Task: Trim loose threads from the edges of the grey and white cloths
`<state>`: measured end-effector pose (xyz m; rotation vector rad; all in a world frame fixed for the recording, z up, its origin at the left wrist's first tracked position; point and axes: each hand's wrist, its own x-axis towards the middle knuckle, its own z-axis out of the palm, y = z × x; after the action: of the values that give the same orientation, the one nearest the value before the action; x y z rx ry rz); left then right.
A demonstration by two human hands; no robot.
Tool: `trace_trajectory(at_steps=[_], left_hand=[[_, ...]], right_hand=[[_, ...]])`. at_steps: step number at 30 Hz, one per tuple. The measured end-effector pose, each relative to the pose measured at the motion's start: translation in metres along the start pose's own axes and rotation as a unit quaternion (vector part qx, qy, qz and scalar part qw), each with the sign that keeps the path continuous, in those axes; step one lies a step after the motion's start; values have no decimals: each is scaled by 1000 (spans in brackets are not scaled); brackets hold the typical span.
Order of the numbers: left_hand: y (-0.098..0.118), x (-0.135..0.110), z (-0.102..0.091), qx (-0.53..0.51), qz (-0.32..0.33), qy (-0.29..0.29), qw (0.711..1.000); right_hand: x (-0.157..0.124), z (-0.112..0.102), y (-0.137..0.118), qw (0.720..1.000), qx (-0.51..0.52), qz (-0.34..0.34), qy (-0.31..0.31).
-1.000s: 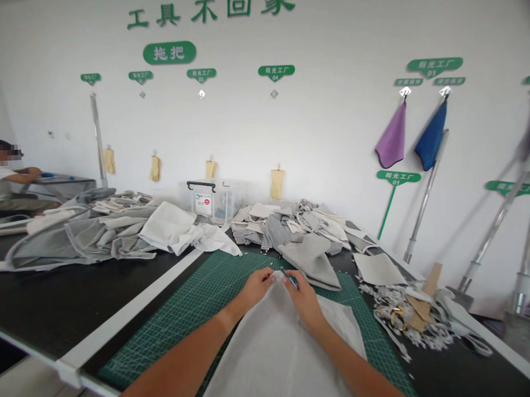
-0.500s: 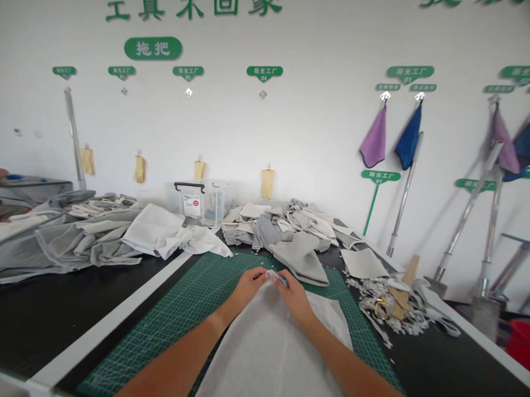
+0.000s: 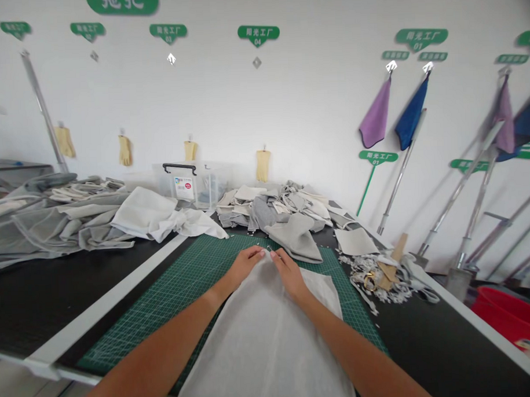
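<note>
Head view: left hand and right hand clench the top edge of a pale grey fabric sheet on a green cutting mat. Open mat shows on 2 sides; fabric scraps lie just past its right edge.

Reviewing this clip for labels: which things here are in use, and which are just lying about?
In use:
- left hand and right hand, on the edge of the white fabric sheet
- green gridded cutting mat beneath it

Lying about:
- heap of grey and cream fabric offcuts
- gold-handled scissors among white scraps
- clear plastic box with black handle
</note>
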<state>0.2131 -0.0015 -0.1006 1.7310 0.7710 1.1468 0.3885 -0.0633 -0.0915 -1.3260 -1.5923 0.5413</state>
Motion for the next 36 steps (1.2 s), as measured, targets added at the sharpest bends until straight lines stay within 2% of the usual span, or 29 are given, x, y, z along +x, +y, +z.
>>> trace_trajectory(at_steps=[11, 22, 36], left_hand=[[-1, 2, -1, 57, 32, 7, 998], [1, 2, -3, 103, 37, -10, 994], [10, -3, 2, 65, -7, 0, 998]], right_hand=[[-5, -2, -9, 996, -76, -22, -47], [-2, 1, -1, 991, -117, -18, -54], [-1, 2, 4, 988, -143, -22, -54]])
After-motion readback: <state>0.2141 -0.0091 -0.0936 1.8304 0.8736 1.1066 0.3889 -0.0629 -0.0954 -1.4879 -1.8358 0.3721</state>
